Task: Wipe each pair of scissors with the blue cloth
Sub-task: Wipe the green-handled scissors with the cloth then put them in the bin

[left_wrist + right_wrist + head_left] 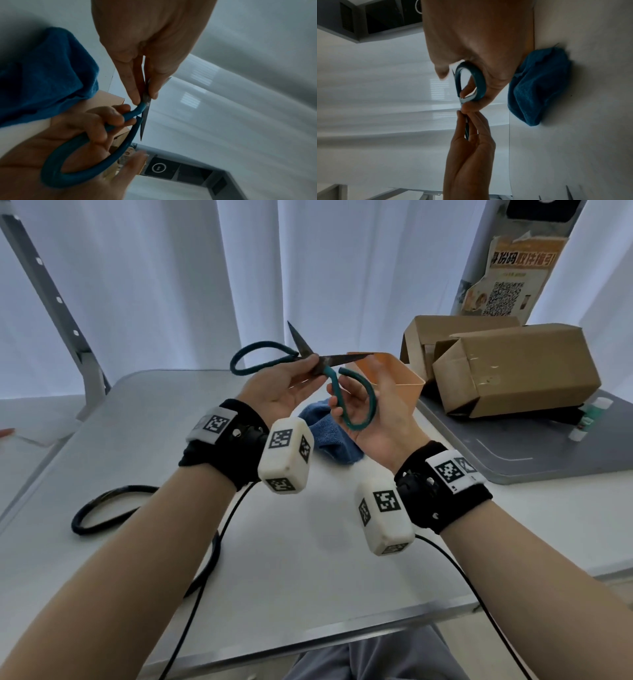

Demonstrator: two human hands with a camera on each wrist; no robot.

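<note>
Both hands hold a pair of scissors with teal loop handles (359, 412) in the air above the white table (308, 559). Its dark blades are spread, one pointing up and one pointing right. My left hand (308, 366) pinches the metal near the pivot. In the left wrist view the left fingers (135, 93) press flat on the blade there. My right hand (346, 405) curls its fingers through the near teal loop (479, 81). The blue cloth (329, 436) lies crumpled on the table under the hands; neither hand touches it. A second pair with black handles (102, 508) lies partly hidden under my left forearm.
An orange bin (394, 374) stands just behind the hands. Two open cardboard boxes (513, 371) sit on a grey surface (531, 460) at the right, with small glue sticks (589, 412) beside them. A metal frame (68, 320) leans at the left. Black cables (205, 594) trail from both wrists.
</note>
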